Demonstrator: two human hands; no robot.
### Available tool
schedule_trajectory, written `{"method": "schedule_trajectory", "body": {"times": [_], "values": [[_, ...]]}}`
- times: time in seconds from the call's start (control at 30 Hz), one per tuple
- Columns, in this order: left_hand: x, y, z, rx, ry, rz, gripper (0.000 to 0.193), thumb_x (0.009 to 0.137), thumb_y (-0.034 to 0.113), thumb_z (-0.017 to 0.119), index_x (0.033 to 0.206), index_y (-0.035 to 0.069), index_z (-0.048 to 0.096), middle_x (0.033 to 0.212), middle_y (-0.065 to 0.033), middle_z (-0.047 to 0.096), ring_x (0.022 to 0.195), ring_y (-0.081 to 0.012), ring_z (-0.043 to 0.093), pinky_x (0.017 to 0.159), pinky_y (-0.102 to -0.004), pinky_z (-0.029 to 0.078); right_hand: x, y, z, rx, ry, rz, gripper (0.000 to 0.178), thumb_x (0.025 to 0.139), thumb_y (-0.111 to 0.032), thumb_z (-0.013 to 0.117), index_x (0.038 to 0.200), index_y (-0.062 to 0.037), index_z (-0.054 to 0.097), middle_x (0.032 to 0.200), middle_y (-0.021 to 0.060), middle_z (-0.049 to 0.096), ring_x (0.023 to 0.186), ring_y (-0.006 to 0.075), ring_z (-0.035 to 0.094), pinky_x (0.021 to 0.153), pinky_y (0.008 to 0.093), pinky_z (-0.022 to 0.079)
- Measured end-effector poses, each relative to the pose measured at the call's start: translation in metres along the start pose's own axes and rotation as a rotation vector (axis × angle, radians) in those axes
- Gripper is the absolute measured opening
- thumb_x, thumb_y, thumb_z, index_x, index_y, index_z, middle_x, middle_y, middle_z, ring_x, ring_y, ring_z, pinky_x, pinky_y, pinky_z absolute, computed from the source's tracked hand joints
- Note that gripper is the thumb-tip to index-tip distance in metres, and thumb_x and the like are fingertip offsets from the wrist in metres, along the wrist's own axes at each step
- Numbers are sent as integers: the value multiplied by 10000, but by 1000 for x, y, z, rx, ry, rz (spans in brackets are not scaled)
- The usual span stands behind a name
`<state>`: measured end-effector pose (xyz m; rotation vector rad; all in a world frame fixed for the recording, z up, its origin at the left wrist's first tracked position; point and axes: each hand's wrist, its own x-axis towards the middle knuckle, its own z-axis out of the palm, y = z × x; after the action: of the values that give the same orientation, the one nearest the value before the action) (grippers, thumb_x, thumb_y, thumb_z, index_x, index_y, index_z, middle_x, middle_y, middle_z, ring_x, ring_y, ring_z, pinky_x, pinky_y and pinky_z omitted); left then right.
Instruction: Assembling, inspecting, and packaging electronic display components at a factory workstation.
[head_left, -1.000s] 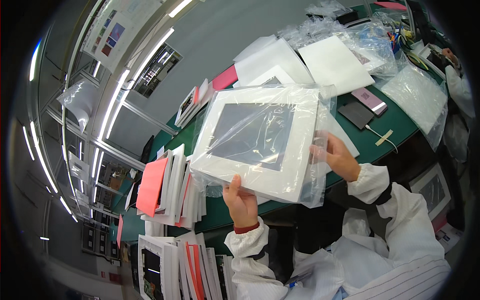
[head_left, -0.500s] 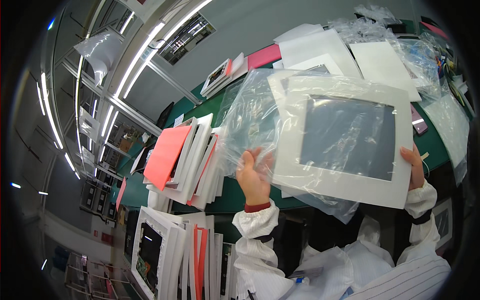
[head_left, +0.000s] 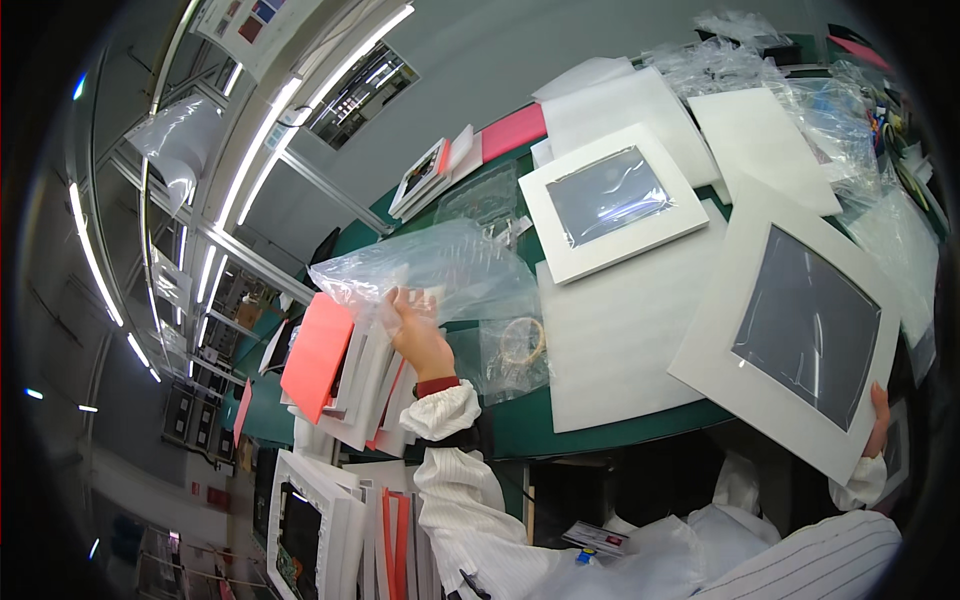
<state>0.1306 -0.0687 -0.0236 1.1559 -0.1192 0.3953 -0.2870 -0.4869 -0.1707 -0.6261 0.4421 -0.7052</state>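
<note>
My left hand [head_left: 422, 338] is closed on a crumpled clear plastic bag [head_left: 450, 262], which trails to both sides above the table and a stack of panels. At the right, my right hand [head_left: 878, 420] grips the lower right edge of a white-framed panel with a dark grey screen [head_left: 810, 325]. That panel is tilted and out of the bag. Most of the right hand is hidden behind it. A second white-framed panel [head_left: 530, 205] lies flat between the hands and farther back, partly over a white foam sheet [head_left: 625, 350].
Beside my left arm, panels are stacked with a red sheet [head_left: 318, 355] on top; more stand on edge below [head_left: 345, 525]. A small clear bag holds a yellowish ring [head_left: 520, 342]. White sheets [head_left: 765, 145] and crumpled plastic [head_left: 710, 70] cover the back right of the green table [head_left: 500, 437].
The panel has come out of the clear bag and moved right and down in my right hand. My left hand has drawn the bag to the left, uncovering the second panel.
</note>
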Motion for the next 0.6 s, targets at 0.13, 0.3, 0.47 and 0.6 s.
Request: {"method": "schedule_trajectory", "body": {"times": [0.13,0.3,0.47,0.6], "values": [[-7,48,-11,283,34,470,302,944,219,457,1152,5,508,1148,-113,535,1029,-213,543,846,-307,444,-11,-5,8,-36,-30,57,431,881,-314,488,1180,-4,476,1051,136,589,888,227,611,763,317,514],[-4,84,-51,198,447,694,397,942,245,443,1171,-77,485,1131,-148,565,967,-232,586,810,-297,459,-3,14,11,6,-43,122,447,878,-323,492,1186,0,468,1057,138,586,895,231,609,769,320,515],[-14,123,-136,142,960,597,402,944,227,402,1119,-124,491,1083,-182,581,930,-267,600,810,-315,469,16,30,33,28,-151,213,451,870,-313,505,1197,-7,452,1061,136,574,906,225,600,764,320,512],[-21,119,-161,411,968,358,366,913,169,464,1143,-115,452,1059,-207,574,927,-274,595,816,-339,476,27,29,12,26,-245,241,454,868,-317,509,1207,-20,457,1083,116,573,950,230,587,815,327,492]]}}
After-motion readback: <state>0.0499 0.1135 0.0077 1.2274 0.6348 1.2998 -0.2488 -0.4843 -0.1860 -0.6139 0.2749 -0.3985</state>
